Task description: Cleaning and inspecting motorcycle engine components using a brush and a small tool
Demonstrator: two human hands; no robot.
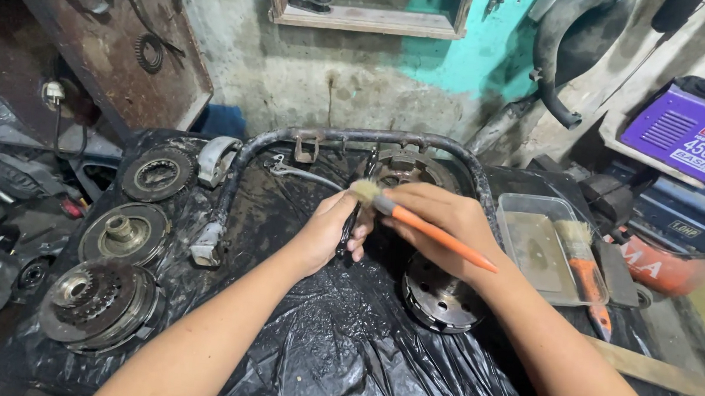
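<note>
Forearms come in low over black plastic sheeting (343, 338) on the tabletop. My right hand (442, 221) is clenched on an orange-handled brush (417, 221), handle trailing to four o'clock, bristles aimed at ten o'clock. My left hand (329, 231) pinches a slim dark part (355, 215) upright, presumably steadying it under the bristles.

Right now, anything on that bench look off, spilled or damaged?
Nothing spilled or broken. The black plastic sheet is wet and oily. A second brush lies half in the clear tray, its handle hanging over the rim. Left hand holds a small dark part; right hand the orange brush.
</note>
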